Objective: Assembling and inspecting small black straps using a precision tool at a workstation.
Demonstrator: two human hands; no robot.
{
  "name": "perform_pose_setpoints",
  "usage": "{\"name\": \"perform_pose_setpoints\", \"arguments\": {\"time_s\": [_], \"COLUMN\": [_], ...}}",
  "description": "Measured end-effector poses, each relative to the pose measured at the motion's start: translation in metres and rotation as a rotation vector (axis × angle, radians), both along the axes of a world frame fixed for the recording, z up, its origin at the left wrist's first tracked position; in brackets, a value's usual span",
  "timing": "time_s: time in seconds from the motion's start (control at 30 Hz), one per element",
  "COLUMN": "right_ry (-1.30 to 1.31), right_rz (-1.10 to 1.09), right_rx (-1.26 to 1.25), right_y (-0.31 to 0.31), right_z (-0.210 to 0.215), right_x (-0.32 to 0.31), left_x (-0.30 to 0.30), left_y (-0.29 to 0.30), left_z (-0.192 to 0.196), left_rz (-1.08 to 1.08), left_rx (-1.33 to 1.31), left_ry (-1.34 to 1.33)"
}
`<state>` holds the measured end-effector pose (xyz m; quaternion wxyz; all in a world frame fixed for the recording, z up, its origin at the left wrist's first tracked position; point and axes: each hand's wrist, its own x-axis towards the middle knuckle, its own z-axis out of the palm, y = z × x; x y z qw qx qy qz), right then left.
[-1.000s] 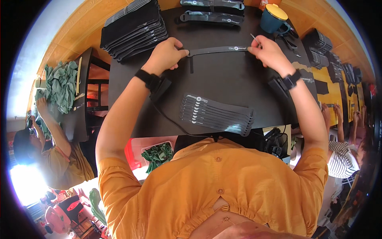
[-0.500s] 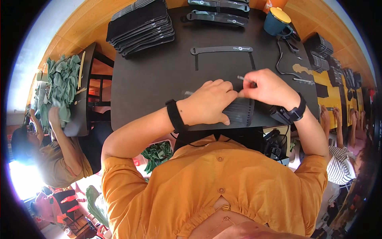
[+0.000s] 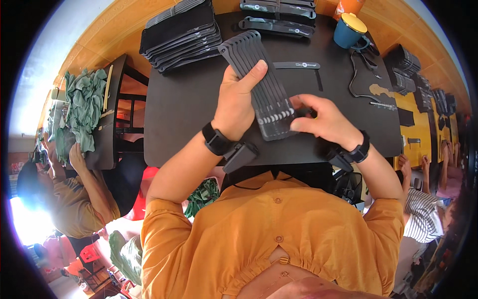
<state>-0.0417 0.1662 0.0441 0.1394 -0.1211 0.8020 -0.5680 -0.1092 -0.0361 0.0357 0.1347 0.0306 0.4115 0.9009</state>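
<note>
My left hand (image 3: 236, 102) grips a bundle of dark grey straps (image 3: 264, 84), thumb lying across its front. The straps sit side by side, rounded ends toward the far left, with a row of pale marks near the lower end. Raised and tilted, the bundle hides part of a single strap (image 3: 303, 65) lying behind it on the table. Against the bundle's lower right edge, my right hand (image 3: 323, 117) is closed. A small dark piece shows between its thumb and fingers; whether it belongs to the bundle I cannot make out.
Stacked black straps (image 3: 181, 40) stand at the table's far left, with banded bundles (image 3: 277, 26) beside them. A blue mug (image 3: 348, 35) with a yellow lid and a loose cord (image 3: 354, 79) lie toward the right. Co-workers sit at both sides, near green cloth (image 3: 82, 104) on the left.
The bundle has come up off the table and tilted, its far end now reaching away to the left. My left hand has turned thumb-up around it; my right hand has moved slightly down toward me.
</note>
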Motion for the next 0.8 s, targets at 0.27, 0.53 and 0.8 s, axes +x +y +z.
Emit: {"name": "perform_pose_setpoints", "arguments": {"time_s": [0.27, 0.53, 0.8], "right_ry": [-0.326, -0.304, -0.3], "right_rz": [-0.043, -0.316, -0.319], "right_rx": [-0.024, -0.247, -0.121], "right_y": [0.015, 0.037, 0.035], "right_z": [0.011, 0.009, -0.006], "right_x": [-0.009, -0.018, -0.026], "left_x": [-0.019, -0.028, -0.028], "left_y": [-0.037, -0.069, -0.058], "left_z": [0.003, -0.012, -0.02], "left_rz": [-0.178, -0.242, -0.178], "left_rx": [0.243, -0.503, -0.552], "left_ry": [-0.065, -0.011, -0.073]}}
